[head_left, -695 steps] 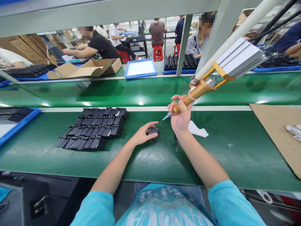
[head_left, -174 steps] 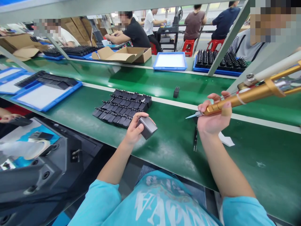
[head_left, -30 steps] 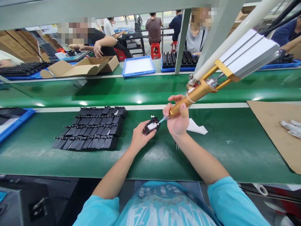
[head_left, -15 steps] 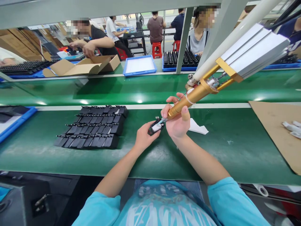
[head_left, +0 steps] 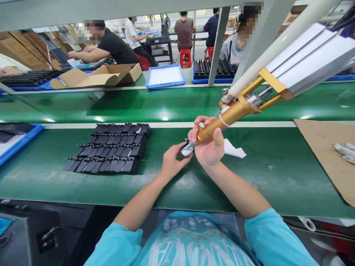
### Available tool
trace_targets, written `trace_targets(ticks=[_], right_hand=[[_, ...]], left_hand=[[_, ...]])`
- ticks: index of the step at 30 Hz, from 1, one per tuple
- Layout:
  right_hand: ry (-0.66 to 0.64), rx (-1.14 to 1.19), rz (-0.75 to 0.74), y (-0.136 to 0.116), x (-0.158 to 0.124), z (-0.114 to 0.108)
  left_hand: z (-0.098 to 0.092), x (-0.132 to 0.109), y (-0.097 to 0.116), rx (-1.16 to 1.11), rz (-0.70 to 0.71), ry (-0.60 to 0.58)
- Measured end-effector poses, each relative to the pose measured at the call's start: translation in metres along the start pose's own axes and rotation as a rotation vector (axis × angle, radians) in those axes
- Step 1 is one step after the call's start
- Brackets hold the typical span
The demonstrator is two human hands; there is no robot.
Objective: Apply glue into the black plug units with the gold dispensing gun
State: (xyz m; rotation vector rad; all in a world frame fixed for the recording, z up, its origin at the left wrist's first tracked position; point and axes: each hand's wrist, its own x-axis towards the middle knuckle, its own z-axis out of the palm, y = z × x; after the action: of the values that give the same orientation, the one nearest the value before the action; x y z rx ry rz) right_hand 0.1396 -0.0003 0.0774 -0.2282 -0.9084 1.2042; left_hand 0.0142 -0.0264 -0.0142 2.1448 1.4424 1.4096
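Between the fingers of my left hand (head_left: pixel 173 160) is a small black plug housing (head_left: pixel 186 150), its open side up and white material showing inside. My right hand (head_left: pixel 208 147) is wrapped around the gold barrel of a dispensing gun (head_left: pixel 227 119), which slants down from the upper right. The gun's pale nozzle tip reaches into the housing; whether it touches the inside I cannot tell. To the left on the green bench (head_left: pixel 155 184) lie black housings (head_left: pixel 111 147) in several tight rows. A crumpled white paper (head_left: pixel 234 149) rests right of my right hand.
A brown cardboard sheet (head_left: pixel 321 155) with used white wipes (head_left: pixel 345 150) lies at the right. A blue-rimmed tray (head_left: pixel 22 142) stands at the far left. Behind the belt are an empty blue tray (head_left: pixel 165 86), an open cardboard box (head_left: pixel 91 77) and several people seated.
The housing in my left hand has shifted slightly right and tilted under the nozzle. The dispenser's upper part has moved a little to the right. Across the belt, a co-worker's hands have left the cardboard box.
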Motion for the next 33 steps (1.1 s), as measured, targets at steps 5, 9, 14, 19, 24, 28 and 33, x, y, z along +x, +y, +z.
trace_targets(ticks=[5, 9, 14, 19, 24, 28, 33], right_hand=[[-0.004, -0.003, -0.006, 0.0, 0.002, -0.002], [0.008, -0.017, -0.005, 0.001, 0.004, -0.003], [0.044, -0.052, 0.0, 0.0, 0.006, -0.004], [0.087, -0.036, -0.036, 0.0, 0.012, -0.007], [0.129, -0.103, -0.044, 0.0, 0.016, -0.011], [0.138, -0.144, -0.031, 0.0, 0.017, -0.013], [0.142, -0.186, -0.03, 0.001, 0.018, -0.015]], left_hand=[[-0.002, 0.002, 0.002, -0.001, -0.08, -0.044], [-0.006, 0.003, 0.003, 0.004, -0.217, -0.103], [-0.013, 0.008, -0.002, -0.005, -0.242, -0.151], [-0.019, 0.014, -0.019, 0.005, -0.252, -0.394], [-0.023, 0.014, -0.036, -0.037, -0.317, -0.578], [-0.019, 0.014, -0.04, -0.159, -0.356, -0.537], [-0.019, 0.017, -0.045, -0.302, -0.311, -0.592]])
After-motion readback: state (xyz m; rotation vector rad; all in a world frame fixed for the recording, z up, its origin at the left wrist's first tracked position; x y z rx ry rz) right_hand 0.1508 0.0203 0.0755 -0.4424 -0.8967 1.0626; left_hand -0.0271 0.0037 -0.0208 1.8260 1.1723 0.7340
